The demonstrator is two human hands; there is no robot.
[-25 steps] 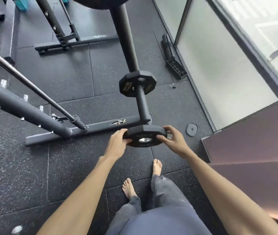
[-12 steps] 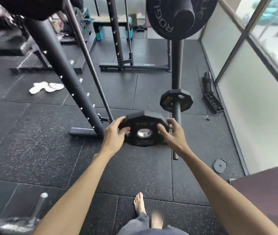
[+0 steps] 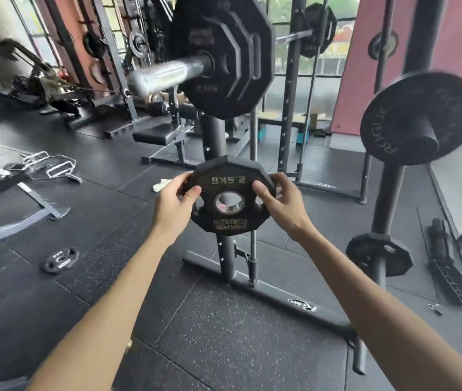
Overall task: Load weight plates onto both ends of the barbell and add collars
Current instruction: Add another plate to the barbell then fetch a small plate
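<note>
Small black plate (image 3: 231, 197) is up at chest height dead center, twelve-sided, "2.5KG" and "HAMMER STRENGTH" printed upside down, shiny steel ring around the hole. Left hand (image 3: 174, 206) pinches its 9 o'clock edge, thumb on the face, and right hand (image 3: 283, 203) does the same at 3 o'clock. Up at 12 o'clock the barbell sleeve (image 3: 167, 76) pokes out bare and silver, with stacked black plates (image 3: 224, 56) already on behind it. Open air between the held plate and the sleeve tip. Another small plate (image 3: 61, 259) lies on the floor at 8 o'clock.
</note>
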